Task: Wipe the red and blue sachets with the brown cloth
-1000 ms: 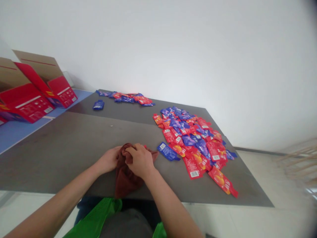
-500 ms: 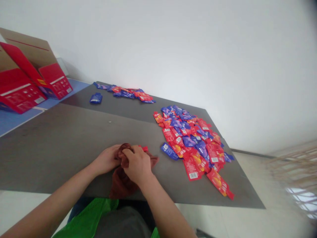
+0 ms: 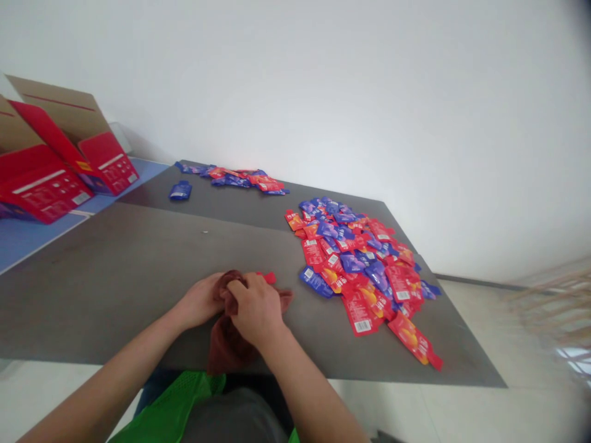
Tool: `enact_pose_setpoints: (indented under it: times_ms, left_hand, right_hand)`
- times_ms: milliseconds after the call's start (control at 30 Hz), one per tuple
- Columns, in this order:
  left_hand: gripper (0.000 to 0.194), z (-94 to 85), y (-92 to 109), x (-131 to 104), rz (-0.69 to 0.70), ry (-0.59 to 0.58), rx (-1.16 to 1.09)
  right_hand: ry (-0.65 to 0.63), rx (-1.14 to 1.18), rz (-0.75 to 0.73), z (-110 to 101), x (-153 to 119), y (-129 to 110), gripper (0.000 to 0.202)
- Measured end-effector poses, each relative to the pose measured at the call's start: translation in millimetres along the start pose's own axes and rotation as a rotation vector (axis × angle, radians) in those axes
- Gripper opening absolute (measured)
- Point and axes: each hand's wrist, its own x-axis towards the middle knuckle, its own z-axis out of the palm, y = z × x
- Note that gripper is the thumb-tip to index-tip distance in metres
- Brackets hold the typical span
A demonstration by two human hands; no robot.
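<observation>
A crumpled brown cloth (image 3: 228, 347) lies at the near edge of the grey table (image 3: 138, 258), bunched up between both hands. My left hand (image 3: 203, 300) grips its left side, with the fingertips hidden in the folds. My right hand (image 3: 258, 307) is closed on the cloth from above, fingers curled into it. A red packet (image 3: 269, 277) pokes out just beyond my right hand; most of it is hidden under the hand and cloth. To the right lies a large heap of red and blue packets (image 3: 353, 263).
Farther back lies a smaller row of red and blue packets (image 3: 240, 178), with a single blue packet (image 3: 180, 190) left of it. Open red cartons (image 3: 108, 161) stand on a blue surface (image 3: 32, 237) at the left. A white wall rises behind.
Both hands keep almost the same place and grip on the cloth. The view has shifted slightly, so the cartons appear lower and a little farther right.
</observation>
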Motion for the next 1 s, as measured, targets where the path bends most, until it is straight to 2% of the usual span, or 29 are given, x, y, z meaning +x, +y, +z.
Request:
enact_pose_setpoints:
  times_ms: [100, 167, 233, 267, 333, 400, 433, 533, 600, 667, 733, 867, 933, 1000]
  left_hand:
    - [0.017, -1.3, 3.3, 0.9, 0.053, -0.053, 0.09]
    - [0.025, -2.7, 6.5, 1.0, 0.078, -0.071, 0.117]
    - [0.026, -3.6, 7.6, 0.3, 0.086, -0.077, 0.104]
    - [0.025, -3.9, 7.2, -0.2, 0.084, -0.08, 0.089]
    - [0.017, -4.1, 5.0, -0.7, 0.064, -0.07, 0.044]
    - [0.009, -3.9, 2.4, -0.2, 0.044, -0.062, 0.021]
    - [0.008, -3.8, 1.5, 0.5, 0.042, -0.063, 0.032]
    - [0.02, -3.9, 1.6, 2.7, 0.073, -0.089, 0.095]
    - [0.029, -4.6, 3.5, 3.2, 0.092, -0.087, 0.094]
    - [0.031, -5.4, 5.5, 2.6, 0.098, -0.087, 0.073]
    - [0.029, -5.6, 6.3, 1.5, 0.089, -0.088, 0.062]
    - [0.013, -4.7, 3.8, 1.3, 0.078, -0.076, 0.053]
    - [0.012, -4.2, 2.1, 2.5, 0.084, -0.09, 0.077]
    - [0.02, -4.1, 1.5, 3.4, 0.095, -0.103, 0.093]
  right_hand:
    - [-0.066, -0.065, 0.175, 5.6, 8.5, 20.5, 0.014]
    - [-0.071, -0.133, 0.324, -1.3, 15.9, 36.9, 0.013]
    - [-0.04, -0.157, 0.38, -10.9, 18.5, 41.8, 0.014]
    - [-0.017, -0.142, 0.347, -14.2, 17.3, 38.5, 0.014]
    - [0.016, -0.084, 0.184, -14.5, 11.7, 23.5, 0.011]
    - [0.005, -0.039, 0.053, -6.6, 6.5, 8.5, 0.012]
    - [-0.017, -0.029, 0.042, -1.4, 5.5, 5.1, 0.014]
    - [-0.065, -0.067, 0.201, 7.0, 11.3, 17.2, 0.017]
    - [-0.07, -0.126, 0.334, 2.0, 19.1, 33.7, 0.018]
    - [-0.07, -0.165, 0.403, -7.5, 23.2, 42.2, 0.021]
    - [-0.05, -0.152, 0.357, -14.0, 19.5, 36.2, 0.02]
    - [-0.058, -0.075, 0.087, -4.6, 2.5, 7.0, 0.018]
    - [-0.096, -0.063, 0.089, 3.9, 2.6, 6.0, 0.016]
    - [-0.101, -0.077, 0.188, 7.6, 10.7, 17.8, 0.016]
